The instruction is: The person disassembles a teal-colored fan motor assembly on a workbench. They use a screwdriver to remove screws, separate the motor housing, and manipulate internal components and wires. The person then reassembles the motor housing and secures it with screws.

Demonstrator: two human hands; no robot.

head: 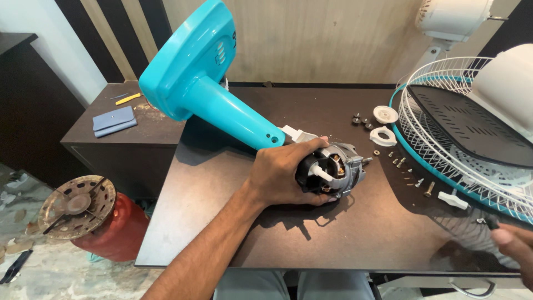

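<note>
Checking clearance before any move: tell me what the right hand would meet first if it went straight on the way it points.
The right hand points left and slightly up across the table. Probably the white knob first, then the loose screws; depth is unclear.

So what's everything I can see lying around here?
fan motor: one, grey, table centre, gripped
fan stand: one, turquoise, joined to motor, tilted up left
fan guard: one, white wire, right table edge
round caps: two, white, by guard
screws: several, metal, right of motor
wallet: one, blue, side cabinet
gas cylinder: one, red, floor left
left hand: fingers around motor
right hand: lower right edge, holding something dark
</note>
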